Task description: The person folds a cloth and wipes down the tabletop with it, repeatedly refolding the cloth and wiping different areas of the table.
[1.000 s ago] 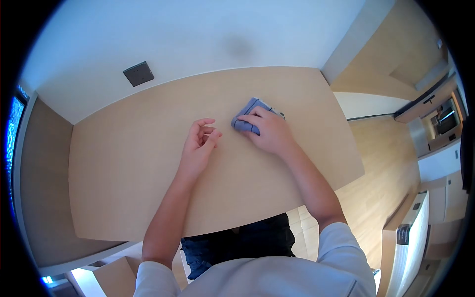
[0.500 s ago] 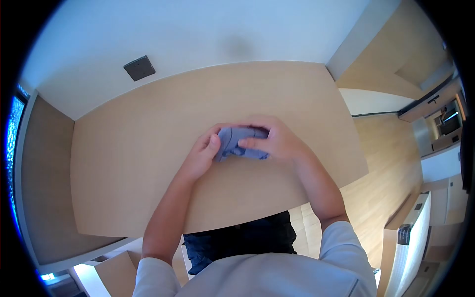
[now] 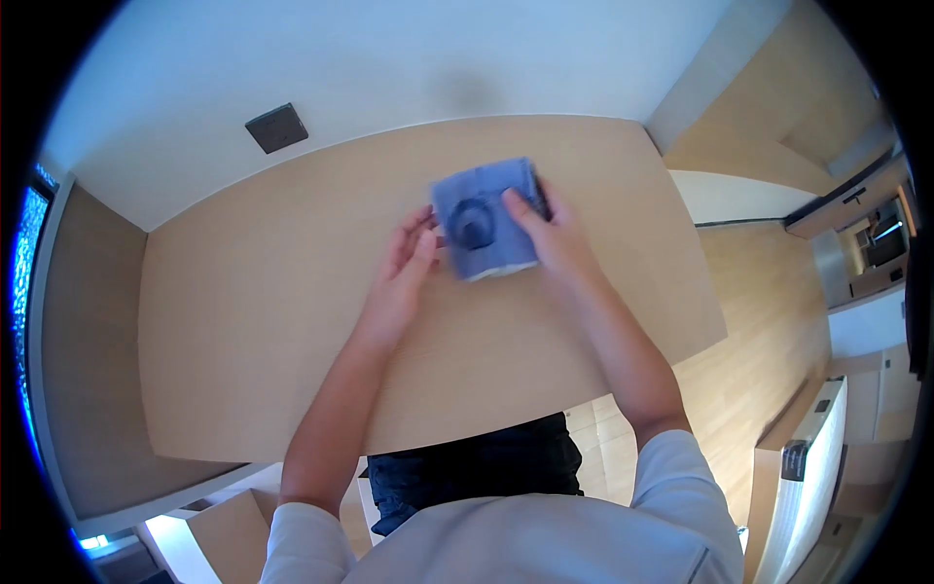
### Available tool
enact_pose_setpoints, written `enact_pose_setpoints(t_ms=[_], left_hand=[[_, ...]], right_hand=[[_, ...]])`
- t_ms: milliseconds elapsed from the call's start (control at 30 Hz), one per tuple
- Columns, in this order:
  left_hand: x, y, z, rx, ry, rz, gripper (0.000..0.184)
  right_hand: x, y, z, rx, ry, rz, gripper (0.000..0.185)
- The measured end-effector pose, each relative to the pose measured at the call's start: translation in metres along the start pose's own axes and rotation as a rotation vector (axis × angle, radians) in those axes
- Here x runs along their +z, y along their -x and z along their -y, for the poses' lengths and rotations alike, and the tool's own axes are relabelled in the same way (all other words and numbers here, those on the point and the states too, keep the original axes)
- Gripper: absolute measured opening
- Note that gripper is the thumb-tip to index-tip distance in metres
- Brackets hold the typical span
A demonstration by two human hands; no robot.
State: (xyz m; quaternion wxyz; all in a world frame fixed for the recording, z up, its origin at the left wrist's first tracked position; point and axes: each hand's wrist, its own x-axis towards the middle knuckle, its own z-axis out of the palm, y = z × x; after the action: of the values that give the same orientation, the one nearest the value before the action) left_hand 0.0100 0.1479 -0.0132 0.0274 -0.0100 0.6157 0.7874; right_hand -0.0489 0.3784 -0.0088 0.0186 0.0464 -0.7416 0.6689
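Observation:
A folded blue-grey cloth point(image 3: 491, 238) with a dark round mark and a pale lower edge is held up over the light wooden table point(image 3: 253, 321). My right hand point(image 3: 555, 229) grips its right side, thumb on the face towards me and fingers behind. Beside the cloth's left edge is my left hand point(image 3: 404, 268), its fingers apart and partly curled, with some fingertips close to or behind that edge. Whether they touch it cannot be made out.
A dark socket plate point(image 3: 276, 128) is on the white wall behind the table. A brown panel point(image 3: 107, 360) borders the table's left side. Wooden floor point(image 3: 749, 292) and a white-sided mattress point(image 3: 812, 467) lie to the right.
The cloth went from the table's right part to between both hands, then rose and turned its flat, marked face towards me. My left hand has come off its left side.

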Motion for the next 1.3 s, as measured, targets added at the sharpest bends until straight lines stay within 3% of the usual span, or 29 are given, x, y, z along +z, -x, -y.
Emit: enact_pose_setpoints(t_ms=[133,200,267,333,367,433,567,767,900,1000,1200,1300], left_hand=[[-0.026,-0.014,-0.004,-0.151,0.142,-0.117,0.033],[-0.043,-0.024,0.000,-0.104,-0.066,-0.089,0.030],[-0.052,-0.026,0.002,-0.012,-0.471,-0.092,0.028],[-0.043,-0.019,-0.023,0.119,-1.067,-0.115,0.026],[-0.050,-0.022,-0.014,0.242,-1.184,-0.128,0.029],[-0.068,-0.029,0.013,0.492,-1.410,-0.161,0.037],[-0.065,-0.027,0.023,0.308,-1.481,-0.125,0.051],[-0.067,-0.027,0.023,0.261,-1.482,-0.088,0.055],[-0.069,-0.029,0.024,0.269,-1.493,-0.086,0.055],[-0.068,-0.028,0.023,0.263,-1.492,-0.085,0.056],[-0.066,-0.027,0.020,0.250,-1.478,-0.085,0.056],[-0.066,-0.028,0.021,0.249,-1.491,-0.088,0.056]], right_hand=[[-0.034,-0.005,0.017,-0.483,0.746,-0.357,0.040],[-0.049,-0.010,0.016,-0.319,0.928,-0.265,0.041],[-0.046,-0.011,0.009,-0.246,1.054,-0.138,0.044],[-0.027,-0.004,-0.003,-0.254,1.136,0.023,0.047],[-0.020,-0.003,-0.005,-0.280,1.159,0.013,0.048],[-0.005,0.002,-0.008,-0.300,1.130,0.070,0.046],[0.020,0.029,0.003,-0.388,1.021,0.224,0.042],[0.043,0.060,0.015,-0.551,0.688,0.762,0.040],[0.038,0.066,0.018,-0.178,0.202,1.167,0.047],[0.031,0.067,0.018,0.122,-0.189,1.204,0.050],[0.037,0.057,0.021,-0.120,0.276,0.952,0.057],[0.041,0.063,0.015,-0.404,0.492,0.790,0.060]])
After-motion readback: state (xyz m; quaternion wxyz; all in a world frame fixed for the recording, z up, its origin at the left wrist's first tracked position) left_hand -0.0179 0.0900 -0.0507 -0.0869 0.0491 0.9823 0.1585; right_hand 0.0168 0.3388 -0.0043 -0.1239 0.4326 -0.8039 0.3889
